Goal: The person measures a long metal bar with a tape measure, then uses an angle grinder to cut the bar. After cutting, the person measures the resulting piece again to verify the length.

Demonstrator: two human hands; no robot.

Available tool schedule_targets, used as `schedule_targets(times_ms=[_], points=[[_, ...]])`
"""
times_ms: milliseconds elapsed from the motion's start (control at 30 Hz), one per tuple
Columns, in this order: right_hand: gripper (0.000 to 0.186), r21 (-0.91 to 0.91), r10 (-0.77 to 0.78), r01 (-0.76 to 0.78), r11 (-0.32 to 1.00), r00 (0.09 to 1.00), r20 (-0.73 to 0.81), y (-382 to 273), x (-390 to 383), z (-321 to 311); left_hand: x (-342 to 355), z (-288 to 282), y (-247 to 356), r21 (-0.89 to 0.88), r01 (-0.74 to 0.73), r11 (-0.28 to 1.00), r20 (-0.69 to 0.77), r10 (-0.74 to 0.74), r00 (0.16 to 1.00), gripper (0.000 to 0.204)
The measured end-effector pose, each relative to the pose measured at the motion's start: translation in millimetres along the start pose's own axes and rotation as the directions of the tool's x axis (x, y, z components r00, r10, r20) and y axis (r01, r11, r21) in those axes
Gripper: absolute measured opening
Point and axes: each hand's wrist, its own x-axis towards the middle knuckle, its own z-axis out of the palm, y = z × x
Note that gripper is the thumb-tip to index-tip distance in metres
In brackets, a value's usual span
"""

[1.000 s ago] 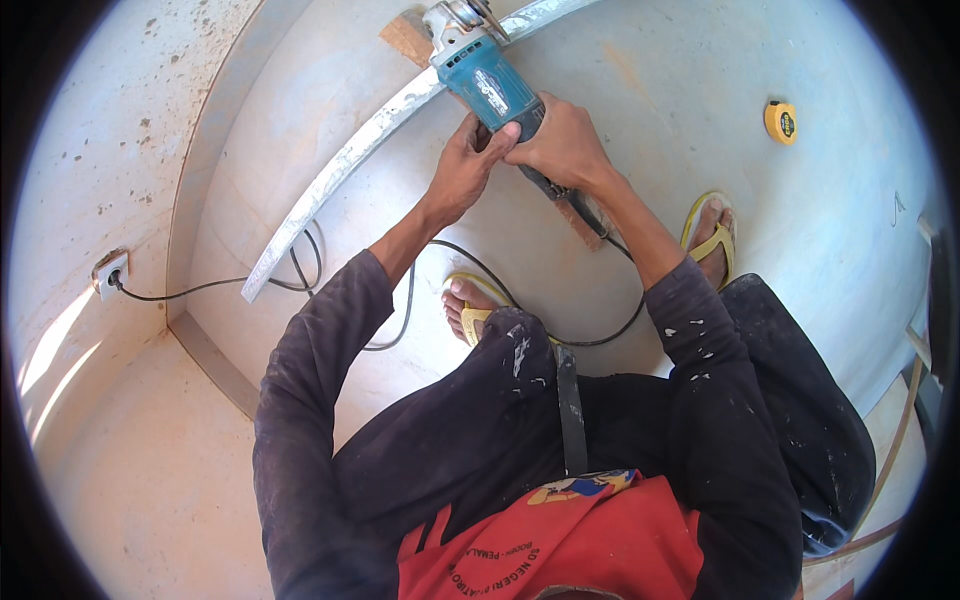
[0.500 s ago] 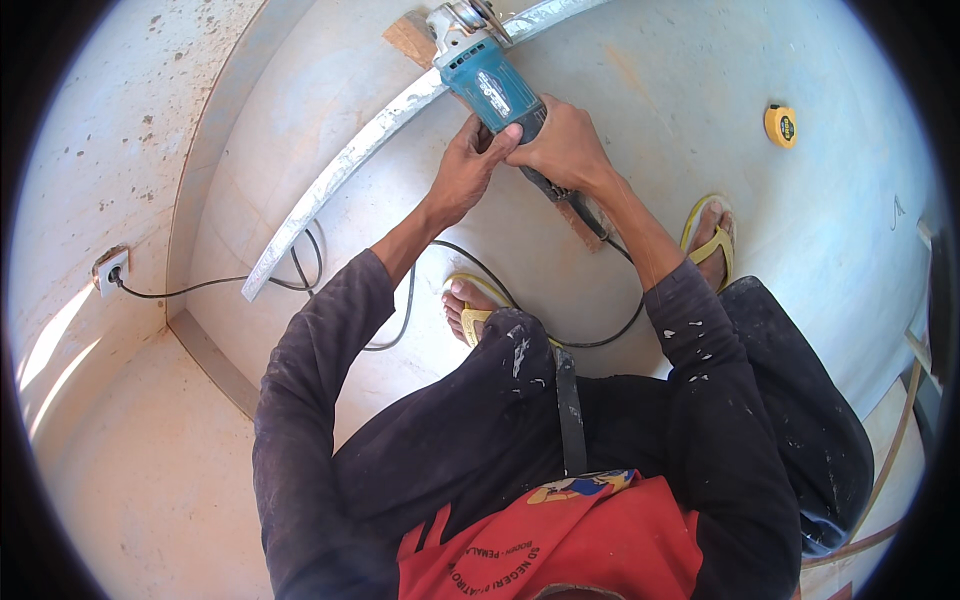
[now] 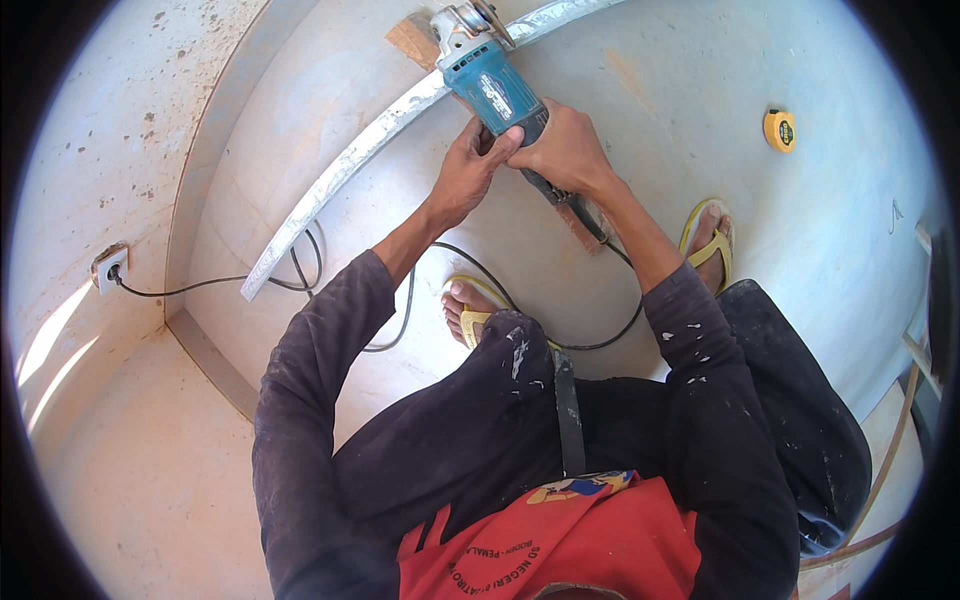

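Note:
A teal angle grinder (image 3: 490, 85) lies across a long pale metal bar (image 3: 350, 165), its silver head and disc at the far side of the bar. My left hand (image 3: 467, 172) grips the grinder's body from the left, thumb pointing over its rear end. From the right, my right hand (image 3: 563, 150) wraps the dark rear part of the same tool; its fingertips are hidden beneath. Under the bar sits a brown wood block (image 3: 413, 42), partly covered by the grinder. A black cord (image 3: 622, 257) runs back from the tool's tail.
The cord loops over the floor near my feet in yellow sandals (image 3: 470, 318). A plug sits in a wall socket (image 3: 110, 270) at the left. A yellow tape measure (image 3: 779, 130) lies at the right. Another wood strip (image 3: 583, 232) is below the grinder's tail.
Almost nothing differs. Both hands keep their hold on the grinder, and the view has shifted very slightly.

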Motion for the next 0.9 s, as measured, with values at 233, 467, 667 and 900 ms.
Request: schedule_targets(times_ms=[233, 467, 667, 900], points=[[0.053, -0.021, 0.004, -0.003, 1.0, 1.0, 0.001, -0.9, 0.2, -0.6, 0.4, -0.1, -1.0, -0.005, -0.015, 1.0, -0.001, 0.015, 1.0, 0.063], [0.055, -0.029, 0.006, -0.007, 1.0, 1.0, -0.012, 1.4, 0.6, 1.2, -0.9, -0.2, -0.3, -0.005, -0.011, 1.0, 0.002, 0.011, 1.0, 0.062], [0.056, -0.04, 0.036, -0.036, 0.999, 0.999, 0.01, 1.0, 0.8, 1.2, -0.1, -0.4, -2.4, -0.021, -0.012, 1.0, 0.0, 0.012, 1.0, 0.063], [0.054, -0.029, 0.017, -0.017, 0.999, 1.0, 0.0, 1.2, 0.6, 1.3, 0.6, -1.5, -3.5, -0.011, -0.002, 1.0, 0.007, 0.002, 1.0, 0.066]])
